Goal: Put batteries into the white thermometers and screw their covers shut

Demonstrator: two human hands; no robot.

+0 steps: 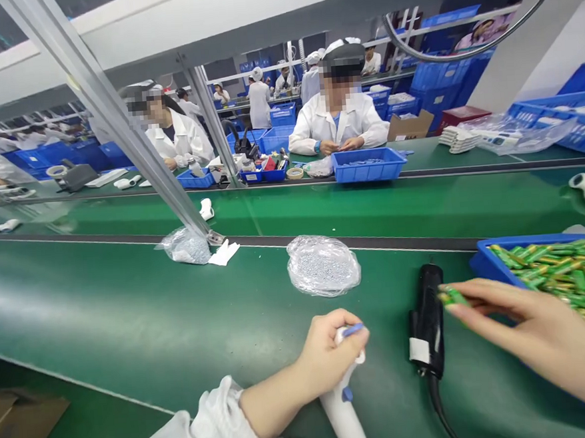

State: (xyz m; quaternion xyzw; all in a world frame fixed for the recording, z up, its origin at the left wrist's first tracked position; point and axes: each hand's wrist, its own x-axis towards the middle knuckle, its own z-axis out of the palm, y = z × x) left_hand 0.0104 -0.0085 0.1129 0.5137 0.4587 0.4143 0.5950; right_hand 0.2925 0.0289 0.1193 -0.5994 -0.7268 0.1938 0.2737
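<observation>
"How are we gripping?"
"Our right hand (pixel 535 325) pinches a green piece (pixel 454 296) near the tray (pixel 486 263); our left hand (pixel 329 353) grips the white handle (pixel 346 425), left of the black tool (pixel 431 303)."
"Then we should pinch lightly and hold the handle steady."

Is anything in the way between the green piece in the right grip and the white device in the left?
Yes: the black corded tool lies on the tabletop between the green piece and the white device, close by the right grip. It looks low enough to pass over; I see nothing else between them.
</observation>
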